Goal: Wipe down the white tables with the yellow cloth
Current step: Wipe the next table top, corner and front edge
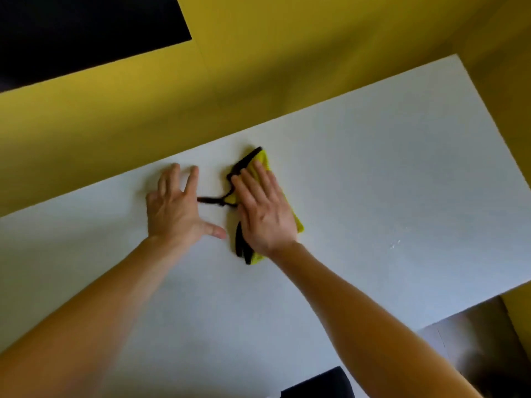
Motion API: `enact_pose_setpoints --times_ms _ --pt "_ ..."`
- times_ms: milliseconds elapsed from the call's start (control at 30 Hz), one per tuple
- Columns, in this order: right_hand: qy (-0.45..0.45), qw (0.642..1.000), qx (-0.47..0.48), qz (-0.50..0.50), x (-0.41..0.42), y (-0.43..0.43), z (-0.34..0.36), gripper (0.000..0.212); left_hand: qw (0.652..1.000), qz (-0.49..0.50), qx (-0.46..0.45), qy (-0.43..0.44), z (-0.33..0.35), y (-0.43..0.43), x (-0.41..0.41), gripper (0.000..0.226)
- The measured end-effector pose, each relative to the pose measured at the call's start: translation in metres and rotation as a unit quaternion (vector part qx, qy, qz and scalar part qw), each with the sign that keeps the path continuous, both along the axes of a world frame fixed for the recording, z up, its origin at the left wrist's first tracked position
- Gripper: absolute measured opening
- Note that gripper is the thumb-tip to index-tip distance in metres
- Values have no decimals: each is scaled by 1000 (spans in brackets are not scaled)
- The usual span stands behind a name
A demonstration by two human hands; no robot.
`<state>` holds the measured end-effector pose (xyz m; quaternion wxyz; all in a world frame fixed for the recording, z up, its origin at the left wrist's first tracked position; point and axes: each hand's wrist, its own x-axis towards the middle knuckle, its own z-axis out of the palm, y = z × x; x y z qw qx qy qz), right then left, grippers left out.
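A white table (373, 173) fills most of the head view. On it, near the far edge, lies a folded yellow cloth (263, 160) with dark trim and a dark loop sticking out to the left. My right hand (264, 208) lies flat on the cloth, fingers straight, pressing it onto the table. My left hand (175, 205) rests flat on the bare table just left of the cloth, fingers spread, thumb pointing toward the cloth. Much of the cloth is hidden under my right hand.
A yellow wall (258, 67) runs along the table's far edge and right side, with a dark panel (71, 30) at the upper left. A small whitish smudge (395, 244) marks the table at right. A dark object (316, 383) pokes in at the near edge.
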<state>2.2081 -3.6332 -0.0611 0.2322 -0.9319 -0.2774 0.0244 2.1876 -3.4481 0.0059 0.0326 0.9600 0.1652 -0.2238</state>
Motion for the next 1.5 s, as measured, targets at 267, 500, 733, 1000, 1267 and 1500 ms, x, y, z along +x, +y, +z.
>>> enact_pose_setpoints --times_ms 267,500,733,1000,1267,1500 --pt "-32 996 -34 -75 108 -98 -9 52 999 17 -11 44 3 -2 5 167" --pt "-5 995 -39 -87 61 43 -7 67 999 35 -12 14 -4 1 -1 178" --pt "-20 997 -41 63 127 -41 -15 58 998 63 8 28 -2 1 -6 170" --pt "-35 986 -47 -154 87 27 3 65 996 82 19 26 -4 0 -7 168" --pt "-19 997 -15 80 120 -18 -11 58 997 65 -21 39 -4 8 -26 165" --pt "3 953 -17 -304 109 -20 -6 66 995 63 16 70 12 38 -76 158"
